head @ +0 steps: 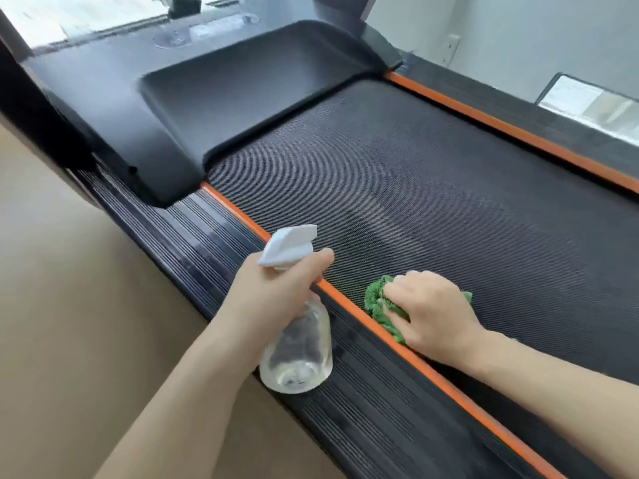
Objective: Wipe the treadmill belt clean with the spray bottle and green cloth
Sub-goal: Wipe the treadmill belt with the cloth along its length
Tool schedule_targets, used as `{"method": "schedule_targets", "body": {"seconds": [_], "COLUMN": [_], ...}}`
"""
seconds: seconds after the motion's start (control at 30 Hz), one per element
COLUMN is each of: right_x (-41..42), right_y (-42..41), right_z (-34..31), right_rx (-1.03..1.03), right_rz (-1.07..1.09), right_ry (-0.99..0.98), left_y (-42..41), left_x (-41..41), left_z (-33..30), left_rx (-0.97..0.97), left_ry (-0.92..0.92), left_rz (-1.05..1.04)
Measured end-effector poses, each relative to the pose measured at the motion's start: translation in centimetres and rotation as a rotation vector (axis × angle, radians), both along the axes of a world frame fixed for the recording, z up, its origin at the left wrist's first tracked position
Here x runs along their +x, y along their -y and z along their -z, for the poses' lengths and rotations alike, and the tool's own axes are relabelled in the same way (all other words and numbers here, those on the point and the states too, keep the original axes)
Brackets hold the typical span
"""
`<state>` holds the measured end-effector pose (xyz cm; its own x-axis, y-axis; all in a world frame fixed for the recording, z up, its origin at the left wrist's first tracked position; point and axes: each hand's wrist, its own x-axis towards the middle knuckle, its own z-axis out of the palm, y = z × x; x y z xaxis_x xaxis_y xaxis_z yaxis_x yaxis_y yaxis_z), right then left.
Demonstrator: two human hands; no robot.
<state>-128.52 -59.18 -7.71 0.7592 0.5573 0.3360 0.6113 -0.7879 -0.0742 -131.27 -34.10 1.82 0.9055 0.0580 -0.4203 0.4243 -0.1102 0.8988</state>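
Observation:
The black textured treadmill belt [432, 188] runs diagonally across the view, edged by orange strips. My left hand [273, 295] grips the neck of a clear spray bottle [297, 350] with a white trigger head, held above the ribbed left side rail, nozzle aimed towards the belt. My right hand [432, 316] holds a bunched green cloth [378, 305] down on the belt, close to the left orange strip. Most of the cloth is hidden under that hand. A darker patch shows on the belt beyond the cloth.
The black motor cover [214, 108] sits at the belt's far end. A ribbed black side rail [214, 243] runs along the left, a second rail with an orange strip [511, 129] along the right. Beige floor [69, 305] lies to the left, a white wall at the back right.

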Motion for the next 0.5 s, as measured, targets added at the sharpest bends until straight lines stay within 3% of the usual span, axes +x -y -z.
{"method": "schedule_targets", "body": {"seconds": [0.07,0.27,0.5], "right_x": [2.7,10.9,1.9], "right_y": [-1.8,-9.7,-4.2], "right_z": [0.1,-0.5,-0.1], "right_rx": [-0.016,0.011,0.074], "right_rz": [0.018,0.352,0.188], "right_ry": [0.005,-0.037,-0.073], "left_y": [-1.1,-2.0,0.3], "left_x": [0.5,4.1,9.7], "left_z": [-0.9,-1.6,-0.2], "left_rx": [0.022,0.081,0.035], "left_ry": [-0.015,0.038,-0.023], "left_rz": [0.002,0.06,0.227]}}
